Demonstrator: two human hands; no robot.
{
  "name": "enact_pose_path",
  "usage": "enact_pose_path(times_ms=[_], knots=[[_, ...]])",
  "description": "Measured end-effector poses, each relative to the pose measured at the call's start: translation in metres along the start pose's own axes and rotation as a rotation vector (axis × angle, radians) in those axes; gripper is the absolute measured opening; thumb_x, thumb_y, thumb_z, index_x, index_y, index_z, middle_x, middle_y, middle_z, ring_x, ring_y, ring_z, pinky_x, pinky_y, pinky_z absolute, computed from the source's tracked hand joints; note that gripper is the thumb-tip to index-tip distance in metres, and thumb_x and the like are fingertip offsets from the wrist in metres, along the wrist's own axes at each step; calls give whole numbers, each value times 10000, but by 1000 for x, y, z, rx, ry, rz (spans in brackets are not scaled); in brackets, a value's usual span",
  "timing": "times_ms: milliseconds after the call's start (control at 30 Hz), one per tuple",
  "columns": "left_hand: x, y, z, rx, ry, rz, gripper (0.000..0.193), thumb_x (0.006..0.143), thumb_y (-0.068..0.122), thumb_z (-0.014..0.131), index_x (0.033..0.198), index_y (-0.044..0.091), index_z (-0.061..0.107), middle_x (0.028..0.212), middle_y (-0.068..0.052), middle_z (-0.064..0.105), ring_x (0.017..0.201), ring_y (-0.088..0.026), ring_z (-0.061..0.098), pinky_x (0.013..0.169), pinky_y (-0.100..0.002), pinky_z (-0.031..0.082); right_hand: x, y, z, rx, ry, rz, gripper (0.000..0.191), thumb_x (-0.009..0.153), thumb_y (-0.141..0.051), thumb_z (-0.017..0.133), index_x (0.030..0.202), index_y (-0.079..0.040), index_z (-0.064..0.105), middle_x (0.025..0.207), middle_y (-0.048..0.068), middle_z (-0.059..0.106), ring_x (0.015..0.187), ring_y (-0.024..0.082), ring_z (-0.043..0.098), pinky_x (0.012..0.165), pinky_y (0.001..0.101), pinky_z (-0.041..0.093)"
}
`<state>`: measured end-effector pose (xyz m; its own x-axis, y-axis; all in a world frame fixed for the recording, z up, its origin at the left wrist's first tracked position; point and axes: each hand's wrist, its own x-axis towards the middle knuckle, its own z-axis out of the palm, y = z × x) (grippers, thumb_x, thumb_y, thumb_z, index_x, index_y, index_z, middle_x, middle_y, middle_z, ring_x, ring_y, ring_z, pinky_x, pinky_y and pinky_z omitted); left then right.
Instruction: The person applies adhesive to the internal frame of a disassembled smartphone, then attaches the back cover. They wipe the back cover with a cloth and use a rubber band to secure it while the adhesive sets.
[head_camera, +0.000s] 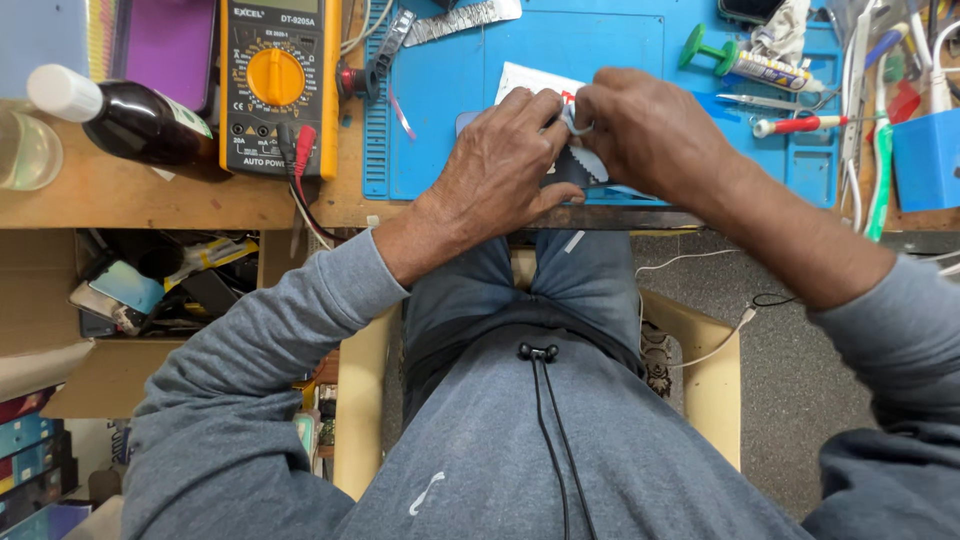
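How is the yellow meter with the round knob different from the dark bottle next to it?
The multimeter is yellow, flat and boxy; the bottle is dark brown, round and white-capped. The multimeter lies straight along the bench with red and black leads plugged in; the bottle lies tilted on its side, nothing attached. Both rest on the wooden bench, left of the blue mat, away from both hands.

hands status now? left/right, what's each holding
Left hand: closed, fingers pinching the small dark device at the blue mat's near edge.
Right hand: closed, pinching a pale cloth against the same device.
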<state>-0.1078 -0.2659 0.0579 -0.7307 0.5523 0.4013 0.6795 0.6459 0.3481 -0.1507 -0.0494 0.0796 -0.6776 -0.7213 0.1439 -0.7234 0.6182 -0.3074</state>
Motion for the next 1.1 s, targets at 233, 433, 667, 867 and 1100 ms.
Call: enact_pose_path(times_ms=[233,433,667,867,1100], knots=[[-7,-1,0,13,19,52,650,777,420,885,1148,-59,650,1185,-163,552,1105,-319,561,903,-448,514,-51,-19,-6,-21,118,133,128,946,-87,752,997,-27,651,973,156,631,922,356,637,800,466,520],[-9,-7,2,-1,28,42,675,761,388,883,1235,-38,659,1282,-205,544,1189,-355,537,950,-490,470,-71,-35,13,-221,235,-15,272,964,-145,763,1208,-42,699,1338,156,659,1179,309,627,984,418,539],[-7,-13,6,-101,-2,30,588,786,350,882,1216,3,680,1301,-159,587,1191,-328,555,978,-469,477,-52,-37,23,-356,178,-6,577,1070,-418,629,1460,6,622,1506,190,597,1399,312,552,1190,442,343],[-5,-10,3,-106,9,57,688,755,329,885,1290,-17,626,1311,-169,607,1226,-342,568,1053,-448,478,-74,-65,28,-318,156,-23,702,1021,-522,537,1433,45,578,1480,242,570,1438,337,490,1208,457,312],[-36,-23,-32,-52,-63,-56,765,711,304,930,1327,1,592,1296,-203,571,1202,-391,531,1045,-474,455,-59,-51,40,-250,153,14,812,1018,-604,523,1486,60,520,1545,264,503,1484,365,432,1259,469,256]])
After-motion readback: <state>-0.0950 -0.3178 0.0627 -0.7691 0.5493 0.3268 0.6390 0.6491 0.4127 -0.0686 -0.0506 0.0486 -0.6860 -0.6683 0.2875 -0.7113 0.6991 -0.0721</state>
